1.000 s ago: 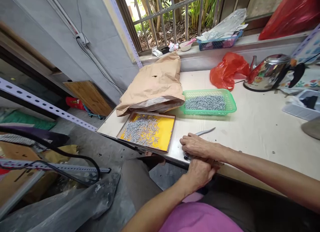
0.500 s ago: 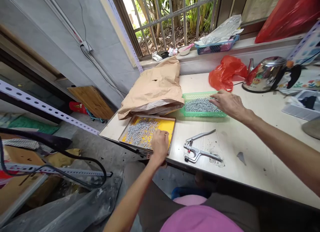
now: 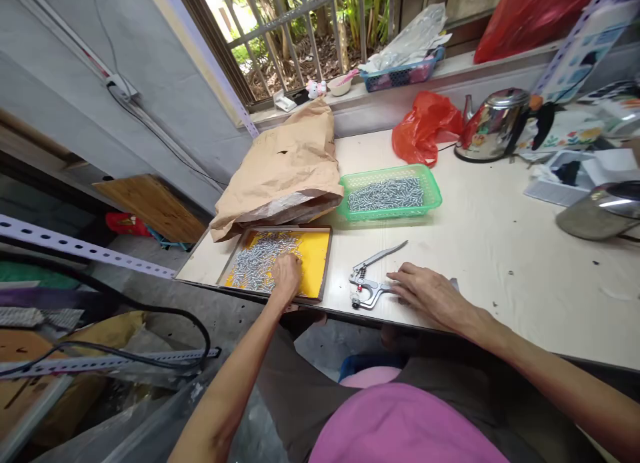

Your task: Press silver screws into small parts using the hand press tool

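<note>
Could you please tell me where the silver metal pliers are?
In the head view, the pliers lie on the white table, right of the yellow-bottomed tray, partly covered by the right hand.

Right of centre, the right hand point(image 3: 434, 295) is hiding part of the lower handle of the pliers point(image 3: 374, 286).

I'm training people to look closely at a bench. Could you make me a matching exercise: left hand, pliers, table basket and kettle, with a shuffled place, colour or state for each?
1. left hand
2. pliers
3. table basket
4. kettle

A. green
B. shiny, with a black handle
C. at the yellow-bottomed tray
D. partly hidden by the right hand

Pairs: 1-C, 2-D, 3-A, 4-B
</note>
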`<act>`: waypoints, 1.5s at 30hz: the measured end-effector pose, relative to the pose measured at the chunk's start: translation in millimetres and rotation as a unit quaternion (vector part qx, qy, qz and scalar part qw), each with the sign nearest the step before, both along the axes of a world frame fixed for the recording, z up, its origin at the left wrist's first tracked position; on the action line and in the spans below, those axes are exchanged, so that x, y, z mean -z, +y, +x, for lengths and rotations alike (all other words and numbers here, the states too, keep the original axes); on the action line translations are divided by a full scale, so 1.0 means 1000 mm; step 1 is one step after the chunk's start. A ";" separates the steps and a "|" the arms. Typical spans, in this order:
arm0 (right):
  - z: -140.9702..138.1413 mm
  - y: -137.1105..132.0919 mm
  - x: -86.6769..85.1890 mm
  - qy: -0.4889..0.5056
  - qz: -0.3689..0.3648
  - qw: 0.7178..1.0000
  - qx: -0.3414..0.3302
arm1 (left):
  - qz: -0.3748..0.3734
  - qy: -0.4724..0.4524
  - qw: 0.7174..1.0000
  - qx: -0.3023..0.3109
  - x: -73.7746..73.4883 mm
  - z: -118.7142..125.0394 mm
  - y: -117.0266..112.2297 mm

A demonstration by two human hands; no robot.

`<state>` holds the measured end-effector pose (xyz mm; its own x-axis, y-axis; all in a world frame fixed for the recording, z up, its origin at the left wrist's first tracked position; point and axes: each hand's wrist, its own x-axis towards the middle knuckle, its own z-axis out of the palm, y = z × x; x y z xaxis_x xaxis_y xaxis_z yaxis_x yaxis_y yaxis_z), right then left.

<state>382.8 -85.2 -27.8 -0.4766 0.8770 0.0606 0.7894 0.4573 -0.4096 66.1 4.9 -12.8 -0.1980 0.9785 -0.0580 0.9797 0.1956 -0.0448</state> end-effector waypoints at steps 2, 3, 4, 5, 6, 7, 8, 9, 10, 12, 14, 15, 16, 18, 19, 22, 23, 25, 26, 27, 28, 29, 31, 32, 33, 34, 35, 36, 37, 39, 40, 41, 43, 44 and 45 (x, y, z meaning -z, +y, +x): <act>-0.002 -0.004 0.002 -0.013 -0.024 1.000 0.009 | 0.011 0.005 1.000 0.023 -0.005 0.000 0.000; -0.003 -0.004 0.002 -0.019 -0.033 0.999 0.014 | 0.022 0.001 0.999 0.040 -0.008 0.001 -0.001; -0.004 -0.004 0.002 -0.027 -0.040 0.999 0.018 | 0.035 -0.012 0.998 0.059 -0.011 0.003 -0.003; -0.005 -0.004 0.001 -0.036 -0.045 0.998 0.021 | 0.047 -0.037 0.995 0.074 -0.014 0.007 -0.005; -0.006 -0.004 0.000 -0.046 -0.049 0.997 0.023 | 0.055 -0.077 0.992 0.084 -0.017 0.011 -0.009; -0.007 -0.004 -0.001 -0.057 -0.051 0.997 0.025 | 0.053 -0.129 0.986 0.088 -0.018 0.016 -0.012; -0.007 -0.003 -0.002 -0.068 -0.052 0.996 0.026 | 0.040 -0.191 0.977 0.085 -0.019 0.023 -0.017; -0.008 -0.002 -0.003 -0.080 -0.053 0.995 0.025 | 0.014 -0.255 0.964 0.078 -0.018 0.030 -0.022; -0.008 -0.002 -0.004 -0.089 -0.053 0.994 0.023 | -0.020 -0.316 0.946 0.067 -0.017 0.037 -0.026; -0.008 -0.001 -0.004 -0.104 -0.049 0.993 0.021 | -0.078 -0.408 0.909 0.048 -0.011 0.051 -0.036; -0.007 0.000 -0.002 -0.111 -0.041 0.993 0.018 | -0.102 -0.453 0.885 0.032 -0.005 0.063 -0.046; -0.007 0.000 -0.001 -0.113 -0.035 0.993 0.016 | -0.105 -0.465 0.879 0.025 -0.002 0.068 -0.050; -0.006 0.000 0.000 -0.114 -0.028 0.993 0.014 | -0.107 -0.476 0.873 0.018 -0.001 0.072 -0.054; -0.005 0.000 0.001 -0.118 -0.012 0.993 0.008 | -0.125 -0.508 0.852 0.003 0.001 0.080 -0.061; -0.004 0.000 0.000 -0.120 -0.003 0.993 0.006 | -0.136 -0.529 0.838 -0.008 0.001 0.083 -0.064; 0.002 0.004 -0.005 -0.126 0.028 0.991 0.014 | -0.147 -0.590 0.792 -0.060 0.001 0.093 -0.067; 0.004 0.006 -0.007 -0.127 0.039 0.991 0.020 | -0.144 -0.605 0.779 -0.077 0.002 0.096 -0.067; 0.010 0.009 -0.010 -0.126 0.054 0.990 0.028 | -0.143 -0.627 0.759 -0.105 0.004 0.102 -0.067; 0.013 0.010 -0.012 -0.126 0.055 0.990 0.027 | -0.148 -0.632 0.752 -0.116 0.005 0.104 -0.068; 0.015 0.010 -0.012 -0.126 0.052 0.990 0.026 | -0.155 -0.634 0.747 -0.124 0.007 0.106 -0.068; 0.017 0.011 -0.012 -0.126 0.045 0.991 0.024 | -0.163 -0.634 0.744 -0.130 0.008 0.108 -0.069; 0.018 0.010 -0.012 -0.125 0.037 0.991 0.023 | -0.173 -0.633 0.743 -0.133 0.009 0.109 -0.070; 0.020 0.009 -0.010 -0.123 0.027 0.992 0.024 | -0.190 -0.630 0.742 -0.130 0.011 0.112 -0.072; 0.020 0.008 -0.008 -0.122 0.026 0.992 0.025 | -0.197 -0.628 0.741 -0.128 0.012 0.112 -0.072; 0.020 0.008 -0.007 -0.121 0.027 0.992 0.027 | -0.203 -0.627 0.742 -0.126 0.013 0.113 -0.072; 0.021 0.007 -0.005 -0.120 0.030 0.992 0.028 | -0.209 -0.624 0.743 -0.123 0.013 0.114 -0.071; 0.021 0.007 -0.003 -0.119 0.032 0.992 0.029 | -0.213 -0.619 0.746 -0.122 0.013 0.114 -0.070; 0.021 0.007 -0.001 -0.118 0.035 0.992 0.030 | -0.217 -0.613 0.750 -0.120 0.013 0.114 -0.069; 0.021 0.007 0.002 -0.118 0.038 0.992 0.030 | -0.223 -0.605 0.756 -0.118 0.012 0.114 -0.067; 0.021 0.007 0.005 -0.116 0.043 0.992 0.032 | -0.241 -0.583 0.768 -0.116 0.010 0.115 -0.063; 0.021 0.007 0.006 -0.116 0.044 0.992 0.033 | -0.253 -0.571 0.772 -0.114 0.009 0.115 -0.061; 0.020 0.007 0.006 -0.117 0.043 0.992 0.035 | -0.266 -0.561 0.776 -0.112 0.008 0.115 -0.059; 0.020 0.007 0.004 -0.119 0.032 0.992 0.038 | -0.290 -0.546 0.779 -0.108 0.005 0.116 -0.056; 0.021 0.007 0.002 -0.117 0.020 0.992 0.038 | -0.300 -0.542 0.778 -0.106 0.004 0.116 -0.055; 0.022 0.008 -0.001 -0.111 0.007 0.993 0.035 | -0.309 -0.540 0.776 -0.105 0.002 0.117 -0.054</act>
<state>405.0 -77.7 -26.8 -0.4174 0.9083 -0.0265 0.8896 0.4025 -0.2158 183.3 -49.0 -15.2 0.1415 0.6509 -0.7459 0.4616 0.6232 0.6313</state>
